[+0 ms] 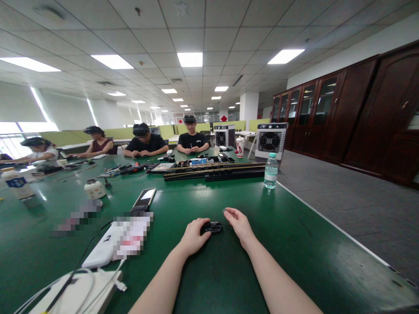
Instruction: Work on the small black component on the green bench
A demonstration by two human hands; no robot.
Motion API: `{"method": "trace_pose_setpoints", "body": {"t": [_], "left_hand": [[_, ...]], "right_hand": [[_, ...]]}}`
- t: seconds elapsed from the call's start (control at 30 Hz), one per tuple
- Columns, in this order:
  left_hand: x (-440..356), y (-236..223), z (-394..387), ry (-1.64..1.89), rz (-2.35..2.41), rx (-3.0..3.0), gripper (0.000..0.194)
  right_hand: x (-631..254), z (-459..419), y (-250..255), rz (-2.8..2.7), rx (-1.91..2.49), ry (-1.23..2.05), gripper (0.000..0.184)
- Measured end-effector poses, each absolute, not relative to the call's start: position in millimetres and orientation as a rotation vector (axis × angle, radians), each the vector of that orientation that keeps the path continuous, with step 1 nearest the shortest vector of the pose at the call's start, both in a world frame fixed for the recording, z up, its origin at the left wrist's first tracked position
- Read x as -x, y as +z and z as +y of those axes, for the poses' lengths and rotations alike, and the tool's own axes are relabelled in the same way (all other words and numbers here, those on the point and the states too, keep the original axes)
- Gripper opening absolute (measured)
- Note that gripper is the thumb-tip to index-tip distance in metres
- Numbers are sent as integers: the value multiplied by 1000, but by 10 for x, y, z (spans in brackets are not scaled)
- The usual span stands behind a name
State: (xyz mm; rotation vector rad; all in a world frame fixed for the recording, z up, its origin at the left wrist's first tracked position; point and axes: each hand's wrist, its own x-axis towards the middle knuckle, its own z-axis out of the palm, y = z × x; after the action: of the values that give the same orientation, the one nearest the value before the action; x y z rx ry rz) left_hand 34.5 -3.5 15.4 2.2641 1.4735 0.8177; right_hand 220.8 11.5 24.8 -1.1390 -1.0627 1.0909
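Observation:
On the green tabletop (pixel 209 200) in front of me lies a small black device (pixel 214 227) with its inner parts showing; its exact kind I cannot make out. My left hand (pixel 195 234) is closed around the left end of this device, thumb in front and fingers behind. Just to the right, my right hand (pixel 238 222) is raised a little, apart from the device. Its thumb and fingertips are pinched on something small, thin and pale that is too small to name.
A water bottle (pixel 270 172) stands near the right edge. Long black bars (pixel 216 172) lie across the table ahead. A phone (pixel 144 199), a white power bank (pixel 103 244) and cables (pixel 81 288) are at left, with a white jar (pixel 94 189). Several people sit beyond.

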Motion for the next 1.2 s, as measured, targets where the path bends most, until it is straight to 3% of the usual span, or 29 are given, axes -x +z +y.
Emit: {"method": "trace_pose_setpoints", "body": {"t": [0.73, 1.2], "left_hand": [[-354, 188, -59, 813, 1483, -2249, 40], [-346, 163, -52, 823, 1473, -2264, 40]], "right_hand": [[-2178, 104, 223, -1197, 1015, 1079, 44], [-2189, 127, 142, -1398, 1039, 967, 30]]}}
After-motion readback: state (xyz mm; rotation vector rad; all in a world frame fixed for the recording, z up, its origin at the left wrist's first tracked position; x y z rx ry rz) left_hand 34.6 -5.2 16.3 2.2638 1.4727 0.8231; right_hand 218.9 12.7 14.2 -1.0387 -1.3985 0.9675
